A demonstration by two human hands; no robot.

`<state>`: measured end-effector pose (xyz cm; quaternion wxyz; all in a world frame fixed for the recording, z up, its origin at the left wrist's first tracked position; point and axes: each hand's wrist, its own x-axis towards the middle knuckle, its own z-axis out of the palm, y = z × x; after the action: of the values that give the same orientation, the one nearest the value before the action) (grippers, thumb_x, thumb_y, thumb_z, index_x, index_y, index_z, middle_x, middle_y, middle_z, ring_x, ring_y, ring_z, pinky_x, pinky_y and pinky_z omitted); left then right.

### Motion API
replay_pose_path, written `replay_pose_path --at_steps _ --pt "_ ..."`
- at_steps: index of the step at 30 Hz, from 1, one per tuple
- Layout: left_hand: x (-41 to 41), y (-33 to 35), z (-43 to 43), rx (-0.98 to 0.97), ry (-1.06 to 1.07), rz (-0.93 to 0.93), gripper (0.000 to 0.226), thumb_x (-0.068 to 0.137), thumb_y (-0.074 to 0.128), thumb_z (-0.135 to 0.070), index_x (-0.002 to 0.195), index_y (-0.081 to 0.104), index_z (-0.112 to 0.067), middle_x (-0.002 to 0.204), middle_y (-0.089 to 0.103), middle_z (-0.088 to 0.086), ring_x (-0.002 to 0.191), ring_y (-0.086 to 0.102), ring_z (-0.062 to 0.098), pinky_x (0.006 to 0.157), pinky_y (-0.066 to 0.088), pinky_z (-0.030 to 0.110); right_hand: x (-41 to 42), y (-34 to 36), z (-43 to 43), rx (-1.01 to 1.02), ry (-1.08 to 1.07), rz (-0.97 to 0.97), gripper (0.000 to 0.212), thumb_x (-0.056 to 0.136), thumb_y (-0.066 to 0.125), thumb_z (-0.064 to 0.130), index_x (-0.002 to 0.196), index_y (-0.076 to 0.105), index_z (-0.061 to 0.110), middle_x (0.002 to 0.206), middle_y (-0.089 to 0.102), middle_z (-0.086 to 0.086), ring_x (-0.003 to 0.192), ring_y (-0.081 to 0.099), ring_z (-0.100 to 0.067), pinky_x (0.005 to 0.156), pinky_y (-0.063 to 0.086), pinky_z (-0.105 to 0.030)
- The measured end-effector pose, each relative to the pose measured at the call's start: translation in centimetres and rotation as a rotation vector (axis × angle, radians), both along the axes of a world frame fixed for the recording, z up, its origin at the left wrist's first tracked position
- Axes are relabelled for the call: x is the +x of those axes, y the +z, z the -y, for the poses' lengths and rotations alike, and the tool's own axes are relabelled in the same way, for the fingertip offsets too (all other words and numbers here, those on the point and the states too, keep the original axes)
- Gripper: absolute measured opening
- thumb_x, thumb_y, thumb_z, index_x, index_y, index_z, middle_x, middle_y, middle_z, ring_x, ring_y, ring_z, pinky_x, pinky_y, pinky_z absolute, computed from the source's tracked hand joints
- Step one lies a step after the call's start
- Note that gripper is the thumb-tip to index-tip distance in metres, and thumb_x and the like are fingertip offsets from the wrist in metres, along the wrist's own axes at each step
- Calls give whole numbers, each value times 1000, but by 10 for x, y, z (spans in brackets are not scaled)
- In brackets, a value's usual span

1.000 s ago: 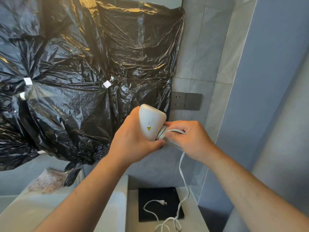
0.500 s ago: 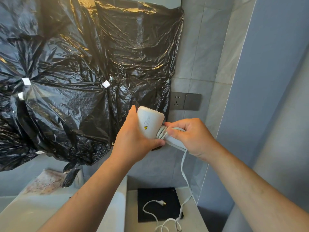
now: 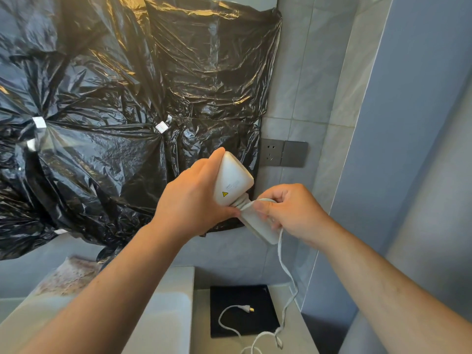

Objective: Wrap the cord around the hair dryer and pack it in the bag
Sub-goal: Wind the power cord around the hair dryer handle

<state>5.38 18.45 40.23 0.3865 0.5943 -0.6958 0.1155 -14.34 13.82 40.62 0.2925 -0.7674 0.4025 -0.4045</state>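
A white hair dryer (image 3: 232, 181) is held up in front of the wall, its body gripped by my left hand (image 3: 191, 200). Its handle (image 3: 259, 226) slopes down to the right. My right hand (image 3: 291, 210) pinches the white cord (image 3: 286, 272) where several turns lie around the top of the handle. The loose cord hangs from that hand to the counter, and its plug (image 3: 246, 309) rests on a flat black bag (image 3: 229, 295) there.
Crumpled black plastic sheeting (image 3: 115, 111) covers the wall at left and centre. A grey wall socket (image 3: 283, 153) sits right of the dryer. A white basin (image 3: 158, 315) lies at lower left, a grey-blue wall panel (image 3: 408, 123) at right.
The dryer has tilted so its handle now shows below my right hand. My right hand has come round to the right of the handle with the cord, and the hanging cord has shifted right.
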Motion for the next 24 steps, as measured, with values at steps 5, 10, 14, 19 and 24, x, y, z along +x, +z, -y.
replay_pose_path --at_steps 5,10,14,19,24 --pt "13 2 0 38 -128 -2 118 55 89 -52 150 20 -40 138 49 -11 121 51 19 93 46 39 -3 8 0 74 143 4 11 85 68 3 78 70 11 51 62 17 48 53 6 50 38 -7" --pt "19 -7 2 56 -287 -278 119 47 96 -43 145 28 -46 133 51 -23 124 48 9 103 43 36 -1 6 1 309 256 234 17 83 63 -6 82 62 11 61 62 7 46 51 0 42 36 -12" --pt "19 -6 2 47 -381 -387 112 49 98 -32 141 36 -44 123 50 -33 114 51 -2 95 43 21 1 3 4 641 367 425 14 70 70 3 70 65 16 63 63 -2 53 58 -15 50 49 -24" --pt "21 -4 2 97 -589 -573 91 48 92 -35 131 54 -35 115 66 -4 105 64 20 87 57 38 0 6 0 722 447 465 4 75 60 10 73 60 14 69 64 -7 57 64 -19 49 54 -26" --pt "16 -12 7 128 -654 -778 80 54 89 -31 126 58 -15 110 67 18 94 66 30 75 57 42 6 -5 14 714 600 563 31 55 91 25 80 73 18 85 68 -9 64 64 -22 49 54 -28"
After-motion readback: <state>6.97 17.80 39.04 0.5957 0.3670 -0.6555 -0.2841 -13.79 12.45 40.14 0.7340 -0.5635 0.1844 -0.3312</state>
